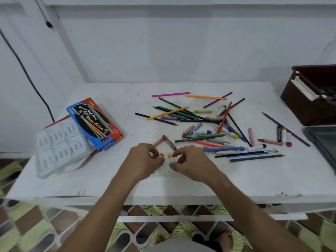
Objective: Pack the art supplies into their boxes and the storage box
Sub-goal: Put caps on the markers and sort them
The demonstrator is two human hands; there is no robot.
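My left hand (145, 160) pinches a small paint tube with an orange-red cap (161, 155) just above the white table (254, 175). My right hand (187, 160) pinches another small tube with a yellow-orange cap (170, 156). The two caps almost face each other at the table's front middle. Two brown crayons (169, 142) lie in a V just behind my hands. A loose heap of coloured pencils, crayons, brushes and paint tubes (209, 128) spreads over the middle and right of the table. A blue and red water colour box (94, 123) lies at the left.
White moulded plastic trays (58, 148) lie at the left, partly under the colour box. A dark brown storage box (312, 95) stands at the back right. A dark flat lid or tray (323, 142) juts in at the right edge. Patterned floor shows below the table.
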